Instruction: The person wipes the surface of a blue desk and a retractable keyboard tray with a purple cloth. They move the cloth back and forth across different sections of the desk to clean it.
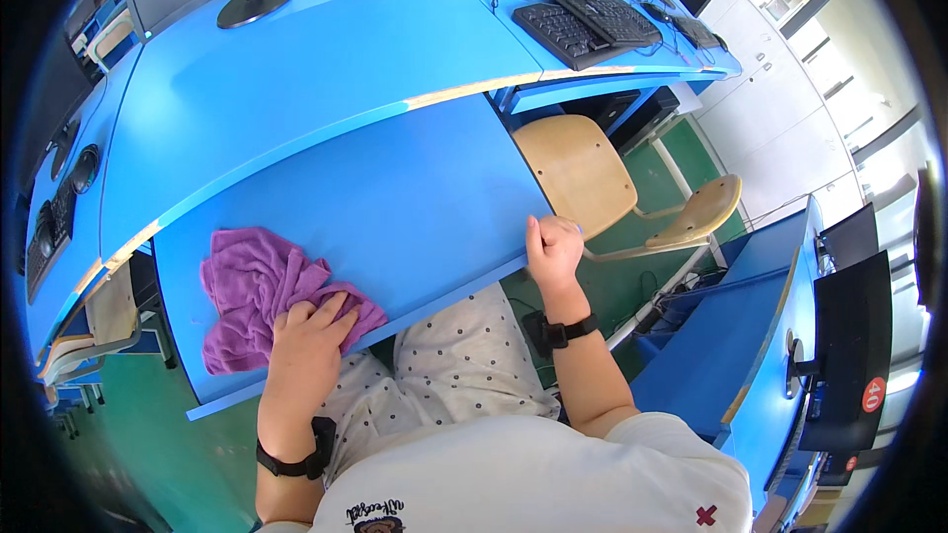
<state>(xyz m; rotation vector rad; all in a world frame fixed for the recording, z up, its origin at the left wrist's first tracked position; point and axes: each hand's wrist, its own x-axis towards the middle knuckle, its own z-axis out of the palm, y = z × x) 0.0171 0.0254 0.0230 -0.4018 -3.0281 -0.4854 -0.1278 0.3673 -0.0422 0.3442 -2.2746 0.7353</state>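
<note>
A crumpled purple cloth [259, 281] lies on the left part of a blue pull-out tray [415, 188] below the desk. My left hand [308, 336] is on the cloth's near right end, its fingers bent into the folds near the tray's front edge. At the tray's front right corner, my right hand [555, 255] is closed round the side edge, thumb uppermost. The undersides of its fingers are hidden.
Above the tray is a blue desktop [326, 69] with a monitor stand [256, 2]. Stacked black keyboards [583, 20] lie at the far right. A wooden chair [578, 170] stands close to the tray's right side. Another desk with monitors [844, 355] is at right.
</note>
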